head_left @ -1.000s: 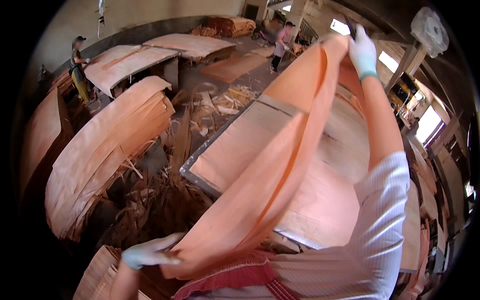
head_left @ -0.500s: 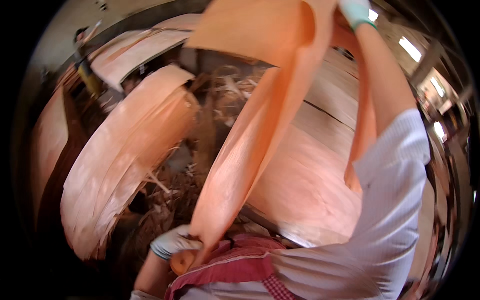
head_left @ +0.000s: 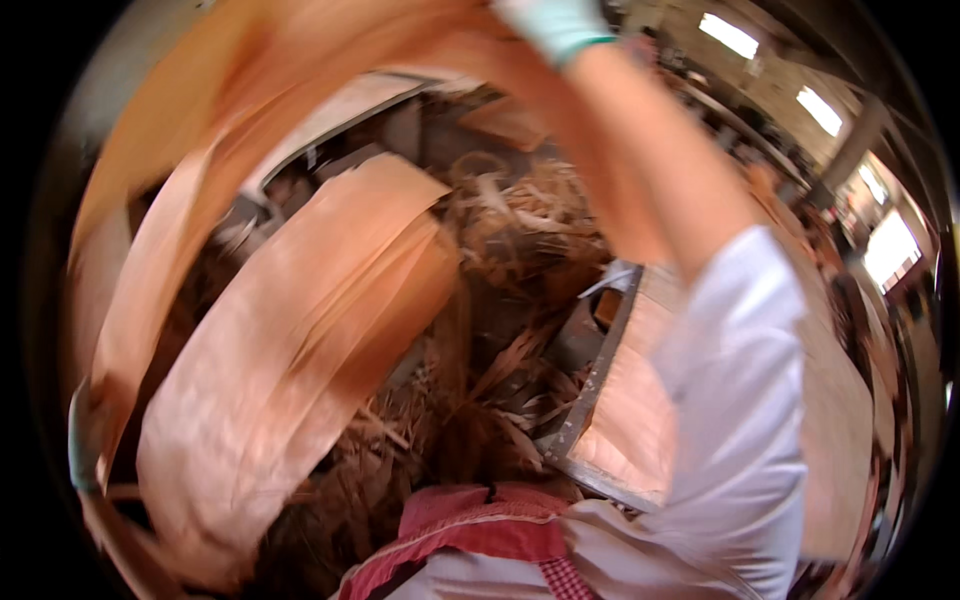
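Note:
A long, thin sheet of orange-brown wood veneer (head_left: 250,90) arches across the top and left of the view, blurred by motion. My right hand (head_left: 555,25), in a pale glove with a green cuff, is raised at the top and grips one part of it. At the far left, my left hand (head_left: 85,440), also gloved, holds the lower end, its fingers partly hidden. Between my arms lies a curved pile of veneer sheets (head_left: 290,360), close to the held sheet.
Torn veneer strips (head_left: 520,210) litter the floor ahead and around the pile. On my right stands a metal-edged table (head_left: 590,390) with flat veneer (head_left: 630,420) on it. Bright windows (head_left: 890,245) show at the far right.
Both hands have swung left with the veneer sheet, from above the table to over the curved pile. My view has turned left too, and the table now sits farther right.

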### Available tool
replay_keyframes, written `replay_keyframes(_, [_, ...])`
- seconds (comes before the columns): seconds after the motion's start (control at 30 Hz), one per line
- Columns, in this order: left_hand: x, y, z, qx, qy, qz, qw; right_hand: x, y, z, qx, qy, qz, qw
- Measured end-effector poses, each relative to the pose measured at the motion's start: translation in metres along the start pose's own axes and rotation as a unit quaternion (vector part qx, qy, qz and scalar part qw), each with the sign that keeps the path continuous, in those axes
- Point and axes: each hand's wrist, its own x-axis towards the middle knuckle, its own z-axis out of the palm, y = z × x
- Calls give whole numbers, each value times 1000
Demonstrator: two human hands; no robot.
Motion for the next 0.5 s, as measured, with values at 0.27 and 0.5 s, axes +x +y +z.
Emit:
replay_keyframes(0.27, [71,-138,-42,143,33,-31,989,-44,-302,170,289,-115,68,948])
replay_keyframes(0.5, [30,-295,-94,255,112,-177,944,-158,-518,261,552,-336,176,743])
